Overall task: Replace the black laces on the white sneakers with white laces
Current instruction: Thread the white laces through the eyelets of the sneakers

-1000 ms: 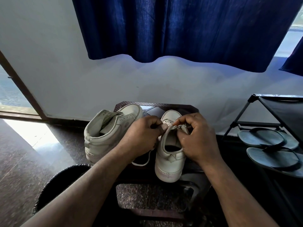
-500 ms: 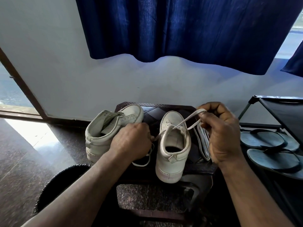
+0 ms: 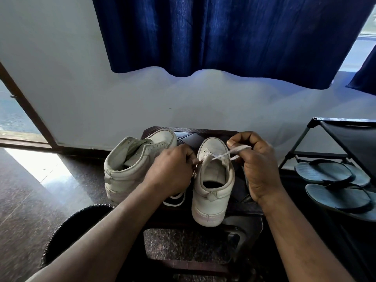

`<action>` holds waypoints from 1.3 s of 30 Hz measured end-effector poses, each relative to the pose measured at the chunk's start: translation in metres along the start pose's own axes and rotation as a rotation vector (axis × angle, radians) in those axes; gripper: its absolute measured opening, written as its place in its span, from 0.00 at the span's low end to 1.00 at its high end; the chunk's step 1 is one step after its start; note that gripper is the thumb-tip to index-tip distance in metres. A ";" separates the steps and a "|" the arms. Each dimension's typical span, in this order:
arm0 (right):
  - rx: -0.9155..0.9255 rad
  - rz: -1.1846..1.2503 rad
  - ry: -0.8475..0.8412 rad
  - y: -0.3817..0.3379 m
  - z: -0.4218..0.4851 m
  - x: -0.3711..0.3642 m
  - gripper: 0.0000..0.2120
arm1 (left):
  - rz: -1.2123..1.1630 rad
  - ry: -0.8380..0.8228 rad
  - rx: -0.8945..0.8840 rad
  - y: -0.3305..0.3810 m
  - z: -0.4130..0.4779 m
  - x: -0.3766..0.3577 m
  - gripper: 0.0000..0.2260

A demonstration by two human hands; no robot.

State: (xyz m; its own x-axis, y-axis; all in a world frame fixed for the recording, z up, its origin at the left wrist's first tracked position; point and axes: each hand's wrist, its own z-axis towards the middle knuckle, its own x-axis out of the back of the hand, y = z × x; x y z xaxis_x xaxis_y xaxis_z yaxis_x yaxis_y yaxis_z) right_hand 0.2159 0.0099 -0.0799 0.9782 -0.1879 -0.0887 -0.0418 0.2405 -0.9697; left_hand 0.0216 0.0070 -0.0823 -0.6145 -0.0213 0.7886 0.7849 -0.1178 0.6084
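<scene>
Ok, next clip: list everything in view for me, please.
left sneaker: 1, white, on stool
right sneaker: 1, white, on stool, heel toward camera
lace: 1 visible, white, from right sneaker's top to both hands
stool: 1, dark, against wall
curtain: 1, blue, top centre
rack: 1, black, right
flip-flops: 2, grey-blue, on rack
basket: 1, black, bottom left, on floor
door frame: 1, brown, left
left hand: 1, pinches lace beside right sneaker
right hand: 1, pinches lace, right of that sneaker
</scene>
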 end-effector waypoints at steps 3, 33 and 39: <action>-0.084 -0.036 0.004 0.005 0.002 0.001 0.02 | 0.315 -0.029 0.026 -0.004 -0.006 0.002 0.05; -0.036 -0.084 -0.094 0.000 -0.001 -0.001 0.11 | -0.283 0.022 -0.228 -0.002 0.000 0.006 0.06; 0.153 -0.548 -0.219 0.000 -0.007 0.002 0.08 | -0.142 0.120 -0.400 -0.006 -0.001 0.007 0.09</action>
State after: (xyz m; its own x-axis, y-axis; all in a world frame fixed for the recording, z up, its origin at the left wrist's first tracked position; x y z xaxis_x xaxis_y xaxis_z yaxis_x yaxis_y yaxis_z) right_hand 0.2162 0.0032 -0.0820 0.8687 -0.1273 0.4786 0.4936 0.3016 -0.8157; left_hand 0.0128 0.0069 -0.0806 -0.7376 -0.0900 0.6692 0.6138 -0.5023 0.6090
